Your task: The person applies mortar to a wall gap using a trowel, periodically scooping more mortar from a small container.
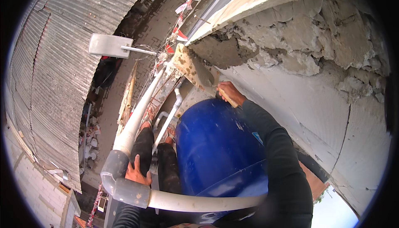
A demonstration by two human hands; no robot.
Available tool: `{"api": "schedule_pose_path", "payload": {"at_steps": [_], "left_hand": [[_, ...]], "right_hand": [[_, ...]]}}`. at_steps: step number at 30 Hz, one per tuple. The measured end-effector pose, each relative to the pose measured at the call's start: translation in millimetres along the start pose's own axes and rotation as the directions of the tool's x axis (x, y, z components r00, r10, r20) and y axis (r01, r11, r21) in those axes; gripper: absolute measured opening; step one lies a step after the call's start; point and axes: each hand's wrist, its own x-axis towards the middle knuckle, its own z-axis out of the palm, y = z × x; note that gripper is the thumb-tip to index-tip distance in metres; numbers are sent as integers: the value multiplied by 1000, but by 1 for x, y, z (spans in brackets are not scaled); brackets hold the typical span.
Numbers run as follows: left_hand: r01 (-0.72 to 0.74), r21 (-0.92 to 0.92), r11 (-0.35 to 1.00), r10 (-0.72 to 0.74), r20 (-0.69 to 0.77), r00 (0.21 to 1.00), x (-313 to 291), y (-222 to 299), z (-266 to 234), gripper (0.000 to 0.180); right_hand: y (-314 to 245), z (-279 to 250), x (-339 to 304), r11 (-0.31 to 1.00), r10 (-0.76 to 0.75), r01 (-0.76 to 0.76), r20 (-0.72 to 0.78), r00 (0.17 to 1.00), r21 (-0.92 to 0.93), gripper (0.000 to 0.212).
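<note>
My right hand [231, 93] is closed around the wooden handle of a trowel [205, 76]. Its grey blade points up and left, against a mortar-spotted board [185, 63] at the wall's corner. Wet grey mortar [222, 51] lies along the wall just beyond the blade. My left hand [138, 172] has its fingers spread over my dark-trousered leg, beside a grey pipe elbow [115, 170]; nothing shows in it. The left forearm passes behind the pipe. A large blue plastic tank [220, 140] stands between my legs and the right arm.
A thick white pipe [187, 201] crosses in front of me, continuing upward past the elbow. Thinner pipes [168, 122] stand by my feet. A rough plastered wall [291, 91] rises on the right. Far below are a paved lane [160, 24], red-white tape [181, 20], a lamp [110, 46] and a corrugated roof [62, 61].
</note>
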Motion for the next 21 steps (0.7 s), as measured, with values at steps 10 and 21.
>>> {"api": "schedule_pose_path", "payload": {"at_steps": [10,21], "left_hand": [[0,-3,1000,0,-79,997,-6,1,8,101],[2,113,994,3,-52,999,-1,0,9,96]], "right_hand": [[18,-5,-37,992,104,-113,-128,986,-62,30],[24,-13,-19,973,79,-126,-238,968,-192,34]]}}
